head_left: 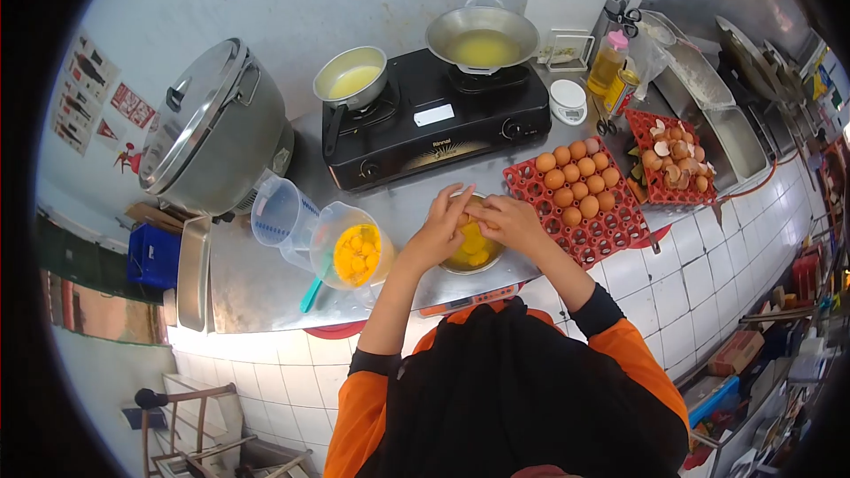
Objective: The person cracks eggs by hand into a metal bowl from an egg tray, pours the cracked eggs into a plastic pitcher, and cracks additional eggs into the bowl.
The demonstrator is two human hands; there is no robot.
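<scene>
Over a metal bowl [462, 269] with yolks and clear egg white in it, my left hand [436, 228] and my right hand [513, 221] meet, fingers closed round one brown egg [463, 220]. The fingers cover most of the egg, so I cannot tell how far its shell is parted. Left of the bowl stands a clear measuring jug [323, 228] with many yolks in it. A teal-handled utensil [311, 295] leans by that jug. To the right, a red egg tray [611, 237] carries several whole brown eggs [571, 175].
Behind the bowl is a black two-burner stove [438, 133] with a saucepan [350, 71] and a wok [482, 31], both containing yellow liquid. A second red tray [660, 190] bears cracked shells. An empty-looking jug [274, 208] and a large steel pot [235, 142] stand left.
</scene>
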